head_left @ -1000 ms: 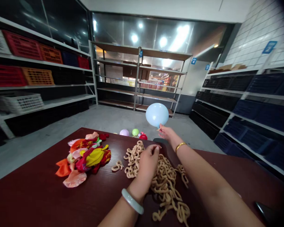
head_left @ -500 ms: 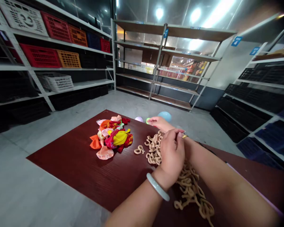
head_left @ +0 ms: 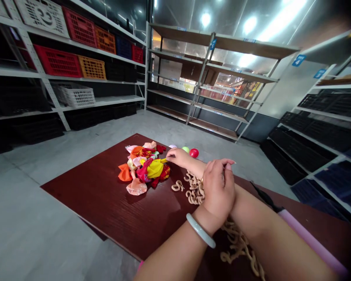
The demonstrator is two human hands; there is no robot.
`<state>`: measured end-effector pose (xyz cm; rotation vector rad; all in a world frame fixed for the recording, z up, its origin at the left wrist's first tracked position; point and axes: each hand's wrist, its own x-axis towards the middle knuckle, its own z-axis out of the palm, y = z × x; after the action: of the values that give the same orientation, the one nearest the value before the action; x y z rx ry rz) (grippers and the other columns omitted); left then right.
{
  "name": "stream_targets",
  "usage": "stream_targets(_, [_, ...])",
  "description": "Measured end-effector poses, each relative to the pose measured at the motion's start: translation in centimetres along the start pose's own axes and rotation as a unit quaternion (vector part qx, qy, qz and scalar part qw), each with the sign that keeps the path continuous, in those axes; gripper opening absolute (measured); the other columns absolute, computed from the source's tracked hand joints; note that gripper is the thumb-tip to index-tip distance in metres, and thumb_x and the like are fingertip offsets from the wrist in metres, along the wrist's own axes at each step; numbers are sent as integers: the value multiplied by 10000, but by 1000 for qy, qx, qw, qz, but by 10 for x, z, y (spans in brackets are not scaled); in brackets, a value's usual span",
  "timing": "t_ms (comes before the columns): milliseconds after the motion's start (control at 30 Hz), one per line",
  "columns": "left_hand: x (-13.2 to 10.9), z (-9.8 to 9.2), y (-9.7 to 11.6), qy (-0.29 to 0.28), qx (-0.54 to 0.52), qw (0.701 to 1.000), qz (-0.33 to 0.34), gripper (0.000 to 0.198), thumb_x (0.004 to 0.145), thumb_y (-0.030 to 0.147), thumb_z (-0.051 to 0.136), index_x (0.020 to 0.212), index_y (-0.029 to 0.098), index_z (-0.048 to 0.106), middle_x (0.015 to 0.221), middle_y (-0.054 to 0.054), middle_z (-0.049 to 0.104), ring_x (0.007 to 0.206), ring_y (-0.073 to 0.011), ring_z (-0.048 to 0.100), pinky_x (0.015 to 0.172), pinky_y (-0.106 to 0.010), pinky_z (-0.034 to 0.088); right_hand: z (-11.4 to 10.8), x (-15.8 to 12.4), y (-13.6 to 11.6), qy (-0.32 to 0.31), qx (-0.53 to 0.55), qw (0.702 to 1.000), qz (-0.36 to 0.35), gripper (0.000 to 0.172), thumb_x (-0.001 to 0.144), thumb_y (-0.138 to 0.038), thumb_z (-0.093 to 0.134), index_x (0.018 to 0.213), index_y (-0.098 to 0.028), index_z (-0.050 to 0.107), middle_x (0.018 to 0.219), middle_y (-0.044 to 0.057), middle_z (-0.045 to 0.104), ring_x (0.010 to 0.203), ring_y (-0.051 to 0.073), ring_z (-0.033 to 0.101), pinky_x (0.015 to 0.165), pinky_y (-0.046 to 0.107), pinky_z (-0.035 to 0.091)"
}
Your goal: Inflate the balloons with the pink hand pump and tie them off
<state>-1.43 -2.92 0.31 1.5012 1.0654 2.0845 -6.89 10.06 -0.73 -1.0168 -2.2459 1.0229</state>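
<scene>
Right hand [head_left: 178,157] at yellow balloon [head_left: 156,168] near far edge of tabletop [head_left: 152,218], grip unclear; left hand [head_left: 220,191] loosely curled beside tan coils [head_left: 194,198], cannot tell if empty.

Limp coloured pieces [head_left: 137,188] are heaped on the dark red bench [head_left: 114,212], a yellow piece [head_left: 155,169] reached at its tail by the right-hand grip [head_left: 178,157]. The right forearm [head_left: 257,208] is partly hidden by the left-hand grip [head_left: 219,188]; tan curled strands [head_left: 195,200] are spread nearby, balloons [head_left: 194,152] seen beyond.
</scene>
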Motion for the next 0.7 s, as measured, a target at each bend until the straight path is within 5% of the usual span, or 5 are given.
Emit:
stream_targets(100, [-1,-1,2,14,-19,1000,16,171,949,172,444,1012,209,599,973,-56,652,937,-189,596,871,-351,451,-17,-6,-4,-49,-23,997,-56,66,825,-200,637,824,-164,692,833,-6,675,795,135,572,784,272,437])
stream_targets(267, [-7,-3,9,18,-42,998,45,163,965,258,427,1005,187,568,967,-77,615,930,-188,566,867,-349,436,-60,-25,-17,-57,43,993,-97,158,836,-319,598,867,-176,659,778,-3,656,688,117,548,671,263,433])
stream_targets(400, [-9,5,0,-13,-120,990,-66,380,983,423,349,795,173,564,790,-55,587,757,-163,537,733,-301,430,-92,-41,-25,-2,59,995,-80,207,827,-371,592,876,-171,617,758,4,640,674,125,570,647,265,453])
stream_targets(533, [-3,19,-18,-9,-293,916,-273,553,940,590,319,764,145,597,667,-45,587,618,-150,549,627,-284,433,-116,-72,-25,105,-156,979,-75,101,804,-285,611,813,-187,637,739,9,635,673,137,551,639,272,419])
stream_targets(700, [1,26,-22,-27,-474,794,-378,446,929,557,413,985,174,635,917,-69,690,809,-164,650,740,-282,491,-116,-140,-17,190,-443,872,-92,95,873,-216,571,869,-215,665,920,47,657,885,199,552,803,345,376])
